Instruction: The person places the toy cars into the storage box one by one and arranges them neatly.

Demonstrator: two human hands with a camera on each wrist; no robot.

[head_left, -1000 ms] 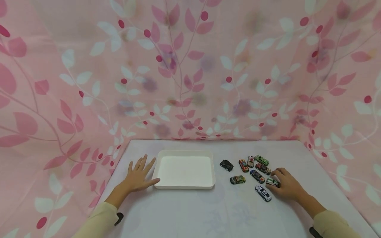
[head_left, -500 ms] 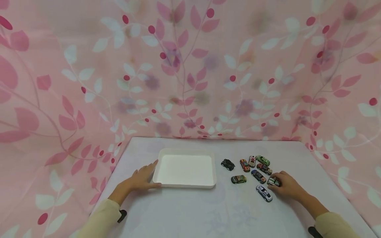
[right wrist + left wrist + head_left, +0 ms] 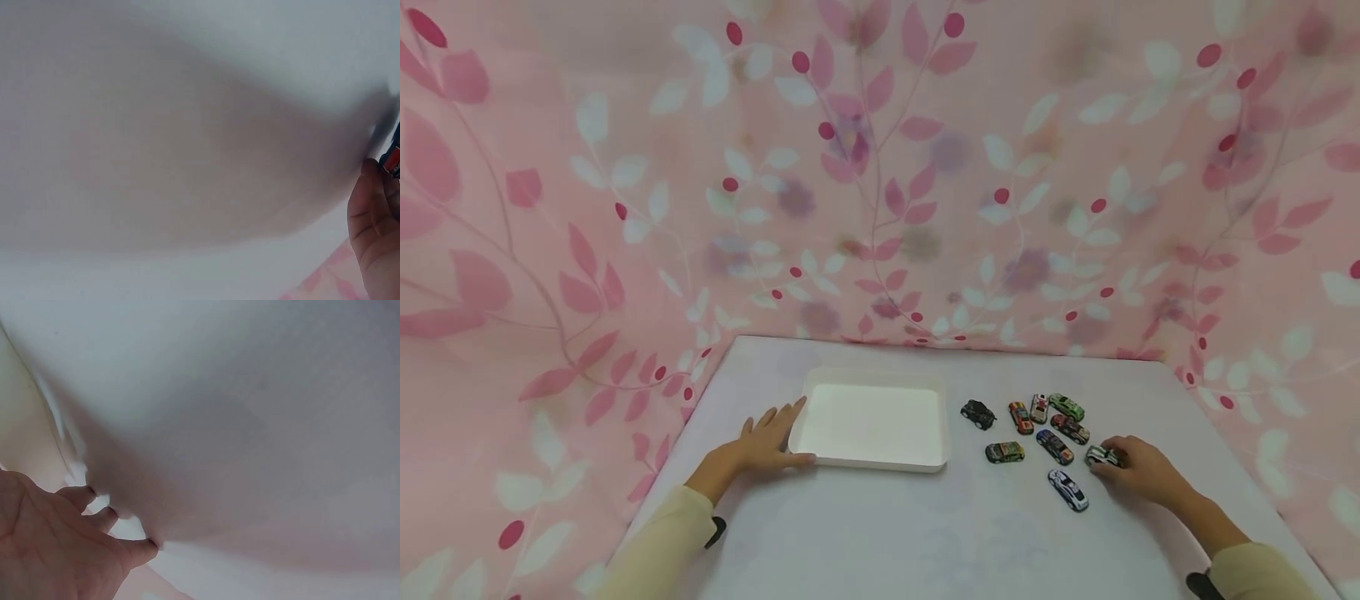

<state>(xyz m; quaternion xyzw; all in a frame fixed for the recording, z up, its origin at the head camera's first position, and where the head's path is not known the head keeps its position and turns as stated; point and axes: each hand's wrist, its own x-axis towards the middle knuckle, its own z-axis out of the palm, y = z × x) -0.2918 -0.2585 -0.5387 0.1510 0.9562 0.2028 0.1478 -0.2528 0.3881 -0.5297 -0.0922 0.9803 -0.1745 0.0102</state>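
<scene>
My right hand (image 3: 1150, 473) pinches a small white-and-green toy car (image 3: 1102, 456) between thumb and fingers, at the right end of a group of toy cars. In the right wrist view, the fingers (image 3: 375, 206) show at the right edge, with part of a dark and red car (image 3: 392, 159) beside them. My left hand (image 3: 760, 446) lies at the left side of a shallow white tray (image 3: 880, 463), fingers extended along its rim and thumb at the near left corner. The left wrist view shows the left hand (image 3: 69, 540) with its fingertips on a white surface.
Left of the held car lie a blue car (image 3: 1055, 447), a white-and-black car (image 3: 1067, 490), a green-yellow car (image 3: 1004, 452) and a black car (image 3: 978, 414). Behind are an orange car (image 3: 1020, 417) and a bright green car (image 3: 1066, 407). Floral cloth (image 3: 880, 208) rises behind the white table.
My left hand has come from spread fingers beside the tray onto its left rim. My right fingers have closed on the white-and-green car and shifted it slightly right. The head view has tilted slightly.
</scene>
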